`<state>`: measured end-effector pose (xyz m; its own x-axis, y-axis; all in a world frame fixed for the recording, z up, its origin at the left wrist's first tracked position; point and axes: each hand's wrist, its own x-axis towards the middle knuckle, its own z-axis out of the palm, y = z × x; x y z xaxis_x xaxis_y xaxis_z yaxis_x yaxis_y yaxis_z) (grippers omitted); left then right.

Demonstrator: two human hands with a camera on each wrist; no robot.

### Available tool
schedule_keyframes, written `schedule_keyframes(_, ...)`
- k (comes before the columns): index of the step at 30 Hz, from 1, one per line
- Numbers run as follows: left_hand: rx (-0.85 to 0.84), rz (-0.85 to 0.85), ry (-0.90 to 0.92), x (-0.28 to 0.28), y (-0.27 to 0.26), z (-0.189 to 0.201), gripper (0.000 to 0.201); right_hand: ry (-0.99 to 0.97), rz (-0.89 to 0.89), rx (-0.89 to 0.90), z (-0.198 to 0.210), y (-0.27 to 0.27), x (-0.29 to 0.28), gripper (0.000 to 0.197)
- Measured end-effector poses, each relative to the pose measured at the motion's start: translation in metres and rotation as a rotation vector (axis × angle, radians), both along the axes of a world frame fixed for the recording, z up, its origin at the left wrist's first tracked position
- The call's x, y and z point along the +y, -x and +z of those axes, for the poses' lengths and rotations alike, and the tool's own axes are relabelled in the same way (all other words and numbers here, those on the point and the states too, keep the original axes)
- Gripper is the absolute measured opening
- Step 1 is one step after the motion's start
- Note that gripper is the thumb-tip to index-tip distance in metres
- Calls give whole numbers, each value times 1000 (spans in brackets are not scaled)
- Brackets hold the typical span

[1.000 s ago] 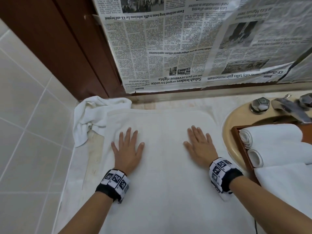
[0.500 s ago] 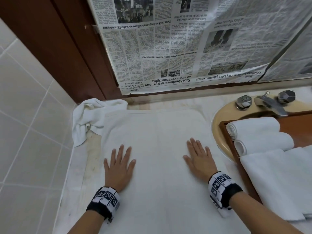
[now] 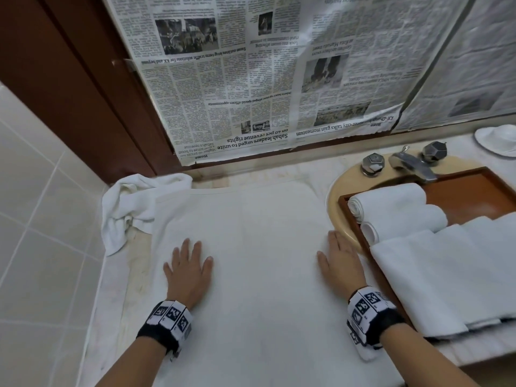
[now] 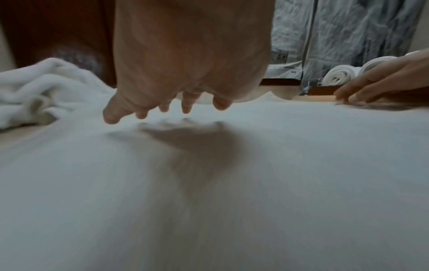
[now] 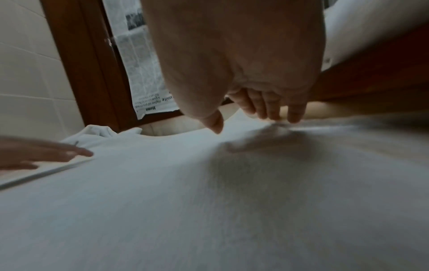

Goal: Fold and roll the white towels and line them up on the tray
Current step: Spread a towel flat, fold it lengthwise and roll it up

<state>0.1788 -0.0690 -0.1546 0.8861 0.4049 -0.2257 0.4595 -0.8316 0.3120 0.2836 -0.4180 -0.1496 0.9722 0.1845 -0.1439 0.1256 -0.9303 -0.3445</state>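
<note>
Towel (image 3: 251, 275) flat, near edge cut off; left hand (image 3: 187, 272), right hand (image 3: 339, 265) outstretched.

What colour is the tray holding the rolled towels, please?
Reddish-brown wood, the tray shows best in the head view.

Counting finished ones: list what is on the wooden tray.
On the wooden tray lie two rolled towels side by side, and a flat folded towel drapes over its near end. Anything beneath that folded towel is hidden.

Upside-down newspaper (image 3: 251, 93) headline: "Sabah leaders urged to unite"
</note>
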Motion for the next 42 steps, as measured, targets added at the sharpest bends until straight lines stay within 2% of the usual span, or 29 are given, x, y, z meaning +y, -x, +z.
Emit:
schedule_keyframes(3,-135,-146,63,-28,-52,11,65,-71,-130,-132,0,2,-12,39)
schedule_keyframes(5,-136,-234,133,-59,-90,14,50,-79,-190,-151,-3,-1,-16,25)
schedule_keyframes(6,-143,-290,160,-76,-108,16,41,-76,-202,-137,-3,-4,-15,23)
schedule_keyframes(8,-170,-402,206,-111,-144,17,36,-74,-221,-90,-5,-8,-12,25)
schedule_keyframes(12,-152,-527,216,-161,-196,10,38,-22,-216,-58,-9,-12,-5,17)
schedule_keyframes(17,-127,-598,169,-190,-233,-1,46,-23,-225,-124,-18,-14,-5,21)
schedule_keyframes(22,-104,-664,101,-199,-257,-5,36,-39,-242,-83,-17,-19,-5,14)
schedule_keyframes(26,-65,-681,121,-200,-263,0,24,-71,-254,-7,-12,-24,-5,12)
schedule_keyframes(29,-53,-692,120,-199,-263,2,12,-260,-314,25,-6,-28,-10,8)
schedule_keyframes(31,-46,-691,94,-199,-261,3,10,-444,-372,53,-2,-28,-14,9)
schedule_keyframes(33,-40,-680,93,-200,-260,5,12,-533,-406,78,2,-27,-17,11)
schedule_keyframes(37,-82,-652,191,-201,-260,7,11,-554,-430,103,4,-23,-18,17)
schedule_keyframes(42,-171,-575,324,-188,-249,15,11,-530,-415,16,13,-15,-15,2)
